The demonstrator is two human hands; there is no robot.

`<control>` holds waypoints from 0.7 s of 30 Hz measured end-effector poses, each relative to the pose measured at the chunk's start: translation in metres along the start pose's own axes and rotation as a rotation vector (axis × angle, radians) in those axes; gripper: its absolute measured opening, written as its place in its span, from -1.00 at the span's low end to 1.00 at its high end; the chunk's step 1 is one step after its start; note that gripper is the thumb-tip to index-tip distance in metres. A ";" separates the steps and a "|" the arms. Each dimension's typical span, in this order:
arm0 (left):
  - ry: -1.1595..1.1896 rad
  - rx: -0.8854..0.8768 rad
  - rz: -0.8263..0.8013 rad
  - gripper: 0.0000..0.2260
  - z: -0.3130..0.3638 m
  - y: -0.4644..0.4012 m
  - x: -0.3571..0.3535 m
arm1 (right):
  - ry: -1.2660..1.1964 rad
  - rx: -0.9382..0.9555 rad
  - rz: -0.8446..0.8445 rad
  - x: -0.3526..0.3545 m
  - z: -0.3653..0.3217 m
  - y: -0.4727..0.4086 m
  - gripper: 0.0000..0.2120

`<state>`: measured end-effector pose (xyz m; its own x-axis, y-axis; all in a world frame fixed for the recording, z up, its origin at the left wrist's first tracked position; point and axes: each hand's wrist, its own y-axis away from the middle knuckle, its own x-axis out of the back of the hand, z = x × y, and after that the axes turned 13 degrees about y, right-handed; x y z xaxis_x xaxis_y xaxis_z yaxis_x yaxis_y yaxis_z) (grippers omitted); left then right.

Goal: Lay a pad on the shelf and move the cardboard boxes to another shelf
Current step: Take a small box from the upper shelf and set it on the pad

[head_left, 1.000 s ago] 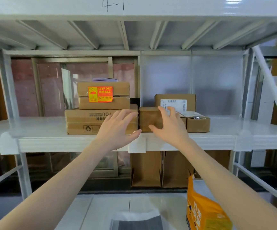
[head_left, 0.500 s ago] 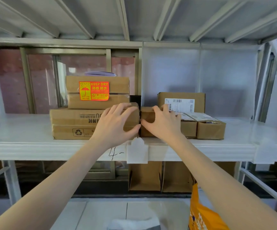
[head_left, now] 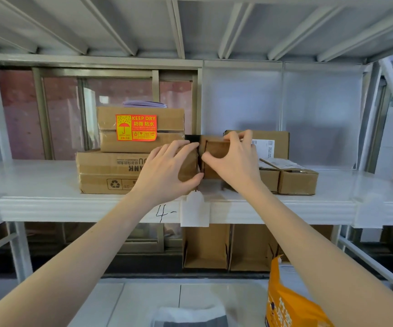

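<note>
While the left hand (head_left: 167, 171) curled over the big bottom carton's (head_left: 110, 172) near right corner, the right hand (head_left: 234, 162) pinched a small box (head_left: 215, 151) just beside it on the shelf (head_left: 37, 185), so box removal was starting and a lift seemed next.

Storeroom: metal shelving (head_left: 73, 206), cardboard boxes (head_left: 110, 171)

Both forearms are bare to the frame's edge; the left hand (head_left: 167, 171) and right hand (head_left: 234, 161) wear no gloves, rings or watch.
</note>
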<state>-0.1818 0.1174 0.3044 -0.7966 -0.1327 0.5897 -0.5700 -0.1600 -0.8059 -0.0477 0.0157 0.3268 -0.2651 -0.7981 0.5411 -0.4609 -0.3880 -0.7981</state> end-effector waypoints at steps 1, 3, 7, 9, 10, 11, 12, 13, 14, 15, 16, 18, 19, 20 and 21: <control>0.004 -0.010 0.000 -0.37 0.002 0.001 0.002 | -0.033 -0.001 0.008 0.007 0.000 0.001 -0.42; 0.005 -0.042 -0.014 -0.23 0.007 0.004 0.008 | -0.091 0.000 0.006 0.021 0.001 0.004 -0.42; -0.020 -0.072 -0.053 -0.04 0.017 0.006 0.022 | -0.181 -0.022 0.039 0.053 0.005 0.014 -0.47; -0.015 -0.088 -0.035 -0.01 0.025 0.007 0.028 | -0.229 -0.027 0.038 0.073 0.008 0.020 -0.50; -0.001 -0.092 -0.024 0.00 0.029 0.007 0.031 | -0.255 -0.029 0.033 0.084 0.010 0.024 -0.52; 0.018 -0.094 -0.014 0.00 0.034 0.007 0.034 | -0.280 -0.027 0.027 0.093 0.011 0.028 -0.54; 0.038 -0.098 -0.005 0.01 0.039 0.008 0.037 | -0.302 -0.021 0.020 0.101 0.013 0.032 -0.56; 0.052 -0.110 0.005 0.01 0.044 0.008 0.040 | -0.320 -0.014 0.012 0.108 0.014 0.037 -0.58; 0.059 -0.128 0.018 0.01 0.050 0.009 0.043 | -0.338 -0.005 0.002 0.113 0.014 0.041 -0.60; 0.065 -0.148 0.031 0.01 0.055 0.009 0.047 | -0.357 0.004 -0.011 0.118 0.014 0.046 -0.62; 0.075 -0.167 0.040 0.01 0.060 0.009 0.052 | -0.376 0.015 -0.026 0.123 0.013 0.052 -0.65; 0.088 -0.200 0.021 0.00 0.068 0.012 0.061 | -0.407 0.042 -0.045 0.128 0.011 0.062 -0.70; 0.084 -0.215 -0.003 -0.01 0.070 0.014 0.065 | -0.422 0.053 -0.058 0.131 0.010 0.066 -0.72; 0.075 -0.228 -0.023 -0.03 0.072 0.017 0.068 | -0.444 0.062 -0.081 0.132 0.009 0.069 -0.71; 0.066 -0.234 -0.034 -0.04 0.073 0.022 0.072 | -0.472 0.064 -0.120 0.134 0.008 0.073 -0.67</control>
<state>-0.2372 0.0326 0.3333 -0.7832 -0.0657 0.6182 -0.6217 0.0691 -0.7802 -0.1106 -0.1232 0.3386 0.2059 -0.8621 0.4630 -0.4076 -0.5057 -0.7603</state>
